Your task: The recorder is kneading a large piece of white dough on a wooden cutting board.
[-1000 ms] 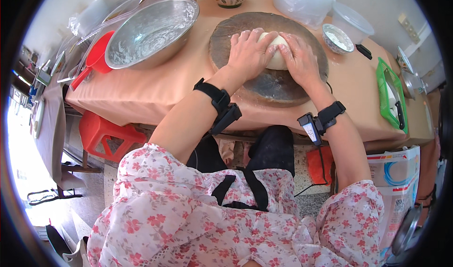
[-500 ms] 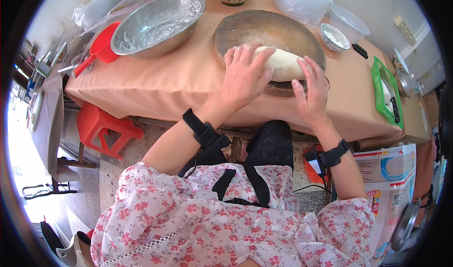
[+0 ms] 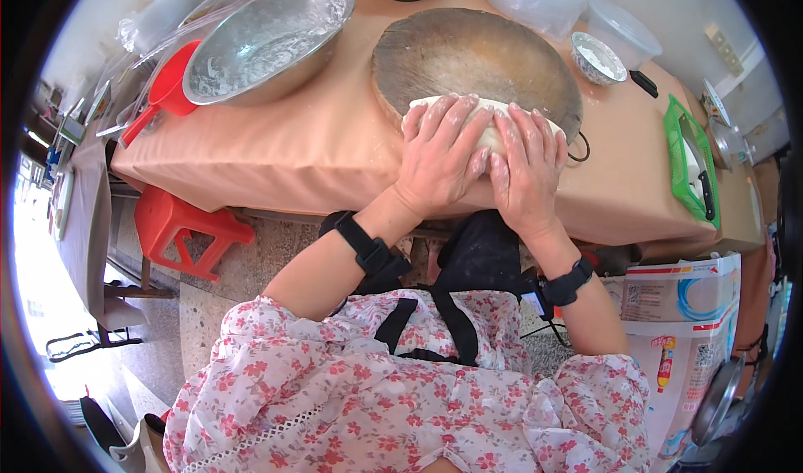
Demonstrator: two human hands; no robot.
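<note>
A thick white roll of dough (image 3: 491, 142) lies at the near edge of the round wooden chopping board (image 3: 468, 55). Both hands press on it side by side, dusted with flour. My left hand (image 3: 437, 155) curls its fingers over the left and middle part. My right hand (image 3: 530, 168) wraps its fingers over the right part, close against the left. Much of the dough is hidden under the fingers, with a pale strip showing beyond them.
Left of the board stand a floury steel basin (image 3: 272, 46) and a red dipper (image 3: 173, 84). To the right are a small bowl of white powder (image 3: 597, 58), plastic tubs (image 3: 623, 31) and a green basket (image 3: 693, 163) with a knife. A red stool (image 3: 180, 230) stands below.
My hands have drawn together on the dough, the right moving left to meet the left. Their fingers now bend down over it. The view has shifted slightly.
</note>
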